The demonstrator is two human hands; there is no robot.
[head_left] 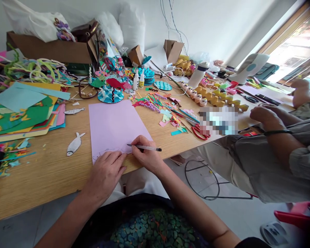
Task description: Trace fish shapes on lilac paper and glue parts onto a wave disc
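Observation:
A sheet of purple paper [116,124] lies at the table's front edge, with thin dark pen lines along its lower part. My right hand [146,153] grips a pen [150,148], its tip pointing left just over the sheet. Flat on the lower edge of the paper rests my left hand [107,172], fingers stretched out and partly covering the drawn lines. To the left of the sheet lie two paper fish cutouts, a white one [74,144] and a smaller grey one [74,111].
Stacked coloured paper [28,113] and scraps fill the left side. Behind the sheet stand a blue fish decoration [110,94] and glue bottles [135,81]. Red-handled scissors [200,132] and paper snippets [167,117] lie to the right. A co-worker [268,148] sits at the right.

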